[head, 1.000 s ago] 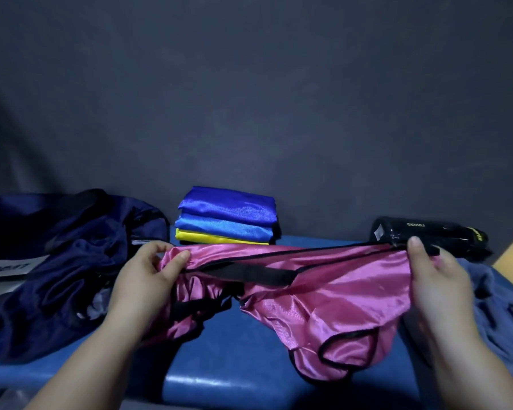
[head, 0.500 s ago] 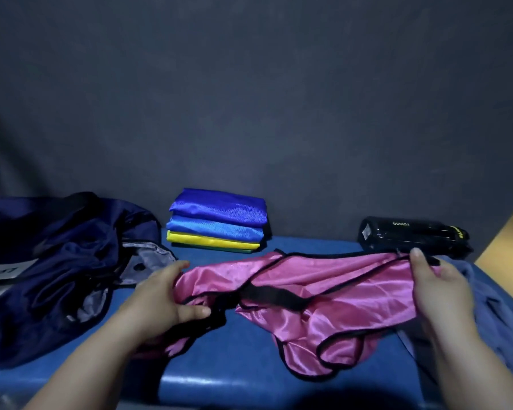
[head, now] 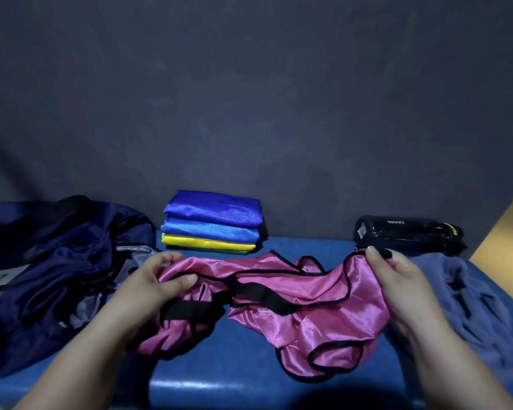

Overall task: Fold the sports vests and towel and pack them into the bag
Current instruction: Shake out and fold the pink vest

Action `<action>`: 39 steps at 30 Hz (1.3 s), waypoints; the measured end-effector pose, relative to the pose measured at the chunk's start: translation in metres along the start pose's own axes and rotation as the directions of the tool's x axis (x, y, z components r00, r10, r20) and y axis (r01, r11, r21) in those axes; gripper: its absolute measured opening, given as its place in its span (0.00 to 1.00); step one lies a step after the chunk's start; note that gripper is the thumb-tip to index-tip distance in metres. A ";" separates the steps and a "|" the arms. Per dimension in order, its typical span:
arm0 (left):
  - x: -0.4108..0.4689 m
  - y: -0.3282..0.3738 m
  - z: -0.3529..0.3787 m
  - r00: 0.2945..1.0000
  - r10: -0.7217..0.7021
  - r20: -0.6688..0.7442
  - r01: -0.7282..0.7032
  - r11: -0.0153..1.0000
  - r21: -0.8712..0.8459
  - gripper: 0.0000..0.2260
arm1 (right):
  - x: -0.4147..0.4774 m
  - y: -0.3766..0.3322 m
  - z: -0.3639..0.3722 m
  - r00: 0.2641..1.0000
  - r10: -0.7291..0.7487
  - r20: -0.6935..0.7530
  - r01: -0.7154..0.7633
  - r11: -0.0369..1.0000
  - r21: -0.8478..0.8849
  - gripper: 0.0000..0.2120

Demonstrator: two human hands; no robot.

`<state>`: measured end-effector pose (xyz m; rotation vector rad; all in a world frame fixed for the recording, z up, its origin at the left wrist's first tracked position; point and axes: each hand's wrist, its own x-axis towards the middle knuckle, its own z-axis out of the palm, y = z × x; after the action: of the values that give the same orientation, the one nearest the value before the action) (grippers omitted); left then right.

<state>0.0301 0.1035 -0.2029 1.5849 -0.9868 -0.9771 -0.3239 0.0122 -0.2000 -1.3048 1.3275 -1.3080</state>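
The pink vest [head: 323, 291] lies across the middle of the counter [head: 249, 365], toward its front edge, with one end in each hand. A second ago it was pulled out taut and nearly flat between the hands, clear of the surface. It has since come down and the hands have drawn closer together. The cloth now sags in wrinkled loops, its black-trimmed lower lobes rest on the counter, and a black strap crosses its middle.

The left hand [head: 157, 279] pinches the bunched left end, thumb and fingers curled round the fabric. The right hand [head: 394, 279] grips the trimmed right edge, with the thumb on top and the fingers curled under.

The slack suggests the stretch-out is over and the vest is being laid down or gathered for its first fold. No fold has formed yet, and the bunched left end will likely need smoothing first, because the satin looks slippery.

At the middle of the back edge stands a stack of folded vests [head: 214, 223], dark blue over lighter blue over yellow, with a sliver of green beneath. This vest therefore looks like the last one to fold.

At the right end a grey-blue towel [head: 462, 297] lies rumpled and unfolded, just beside the right hand. Behind it, at the back right corner, a black bottle [head: 406, 232] lies on its side.

The navy bag [head: 51, 261] slumps open at the left end, near the left hand. I cannot tell what is inside it. Packing appears not yet begun.
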 end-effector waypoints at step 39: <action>-0.032 -0.003 0.105 0.949 0.184 0.257 -0.202 0.978 0.044 0.13 | -0.053 0.001 0.034 0.918 0.148 0.368 0.046 0.882 -0.468 0.10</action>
<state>-0.0784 0.0999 -0.2217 1.4110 -1.3388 -1.0317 -0.2850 0.0610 -0.2100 -1.7403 1.4162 -0.6387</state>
